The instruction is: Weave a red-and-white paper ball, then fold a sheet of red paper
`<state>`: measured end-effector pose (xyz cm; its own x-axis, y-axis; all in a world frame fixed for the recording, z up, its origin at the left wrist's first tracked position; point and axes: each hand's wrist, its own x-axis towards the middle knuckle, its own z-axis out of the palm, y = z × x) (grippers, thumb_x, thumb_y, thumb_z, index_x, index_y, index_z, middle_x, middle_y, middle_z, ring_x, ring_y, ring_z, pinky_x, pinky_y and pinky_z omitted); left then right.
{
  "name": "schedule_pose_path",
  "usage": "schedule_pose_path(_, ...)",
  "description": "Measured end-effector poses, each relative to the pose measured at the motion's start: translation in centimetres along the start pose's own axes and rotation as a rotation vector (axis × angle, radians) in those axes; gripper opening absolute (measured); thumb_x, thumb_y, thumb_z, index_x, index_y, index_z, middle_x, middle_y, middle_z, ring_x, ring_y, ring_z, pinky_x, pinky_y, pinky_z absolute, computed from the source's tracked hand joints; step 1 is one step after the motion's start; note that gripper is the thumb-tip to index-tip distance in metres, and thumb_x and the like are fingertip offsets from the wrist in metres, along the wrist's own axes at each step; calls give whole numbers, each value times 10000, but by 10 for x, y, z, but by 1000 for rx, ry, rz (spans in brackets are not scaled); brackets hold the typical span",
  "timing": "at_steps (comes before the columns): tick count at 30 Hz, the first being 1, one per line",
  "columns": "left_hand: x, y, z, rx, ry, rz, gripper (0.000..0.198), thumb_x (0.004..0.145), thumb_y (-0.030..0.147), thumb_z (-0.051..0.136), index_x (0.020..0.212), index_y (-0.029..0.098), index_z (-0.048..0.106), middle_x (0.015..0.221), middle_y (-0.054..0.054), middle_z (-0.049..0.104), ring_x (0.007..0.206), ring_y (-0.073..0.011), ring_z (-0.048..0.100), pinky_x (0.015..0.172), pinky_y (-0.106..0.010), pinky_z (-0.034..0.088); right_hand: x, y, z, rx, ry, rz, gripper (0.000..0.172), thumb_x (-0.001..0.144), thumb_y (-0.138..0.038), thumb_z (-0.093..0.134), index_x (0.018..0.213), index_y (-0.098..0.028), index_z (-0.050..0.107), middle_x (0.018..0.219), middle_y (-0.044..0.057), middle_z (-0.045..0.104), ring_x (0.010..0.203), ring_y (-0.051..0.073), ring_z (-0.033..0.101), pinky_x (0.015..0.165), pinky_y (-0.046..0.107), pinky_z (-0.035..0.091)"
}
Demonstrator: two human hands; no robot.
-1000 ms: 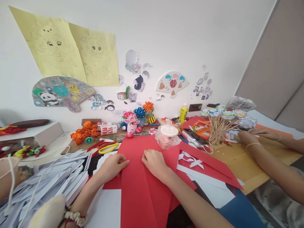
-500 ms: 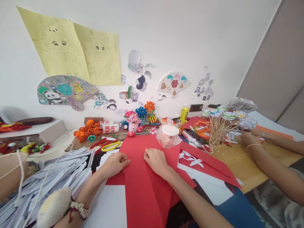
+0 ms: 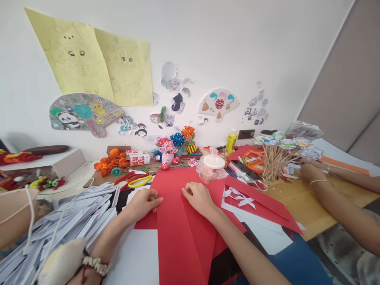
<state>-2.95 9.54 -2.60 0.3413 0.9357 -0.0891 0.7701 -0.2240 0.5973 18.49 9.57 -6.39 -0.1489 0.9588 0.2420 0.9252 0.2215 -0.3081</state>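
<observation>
A long sheet of red paper (image 3: 173,237) lies in front of me with a slanting fold line, over more red sheets and a white sheet (image 3: 135,253). At its left edge my left hand (image 3: 145,204) is closed, thumb and forefinger pinching the paper. My right hand (image 3: 198,198) rests on the red paper to the right, fingers curled together along the fold's edge; the fingertips are partly hidden. Just beyond my right hand stands a white-lidded tub (image 3: 213,163) in a plastic bag.
Many white paper strips (image 3: 74,217) spread at left, near yellow-handled scissors (image 3: 139,181). Paper flowers on sticks (image 3: 276,158) stand at right beside another person's arm (image 3: 332,198). A red envelope-like piece (image 3: 261,202) holds white scraps. Orange craft flowers (image 3: 113,162) lie by the wall.
The view has shifted slightly, so most things sit a little further right. Both hands remain at the red paper, with only slight movement of the right fingers.
</observation>
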Motion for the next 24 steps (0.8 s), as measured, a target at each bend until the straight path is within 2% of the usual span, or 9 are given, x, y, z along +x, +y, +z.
schedule_pose_path(5,0,0,-3,67,66,53,406,731,581,484,563,212,476,586,7,572,594,-162,479,575,-266,324,0,1,-2,39,38,19,279,941,-272,426,750,-185,609,744,12,666,655,125,574,514,242,229)
schedule_pose_path(11,4,-6,-1,128,101,74,330,751,511,471,611,212,481,622,13,533,621,-172,473,585,-274,301,2,3,-3,46,51,34,233,904,-265,493,736,-185,633,693,12,671,617,129,577,509,242,229)
schedule_pose_path(14,5,-7,-2,136,92,83,327,765,511,448,649,211,506,658,8,560,635,-177,489,603,-279,317,2,4,-5,49,64,36,226,905,-266,497,750,-188,642,701,10,680,625,133,592,518,243,249)
schedule_pose_path(19,6,-6,-4,128,78,104,330,765,513,433,656,212,516,695,-6,594,658,-185,504,623,-282,340,1,4,-8,45,108,14,146,888,-214,504,857,-218,646,876,6,698,789,154,627,596,241,332)
schedule_pose_path(24,7,-5,-7,114,90,109,319,749,499,413,658,211,514,714,-24,590,693,-203,511,640,-289,349,3,8,-4,-6,161,47,155,878,-165,491,863,-178,644,946,72,673,944,219,596,770,301,391)
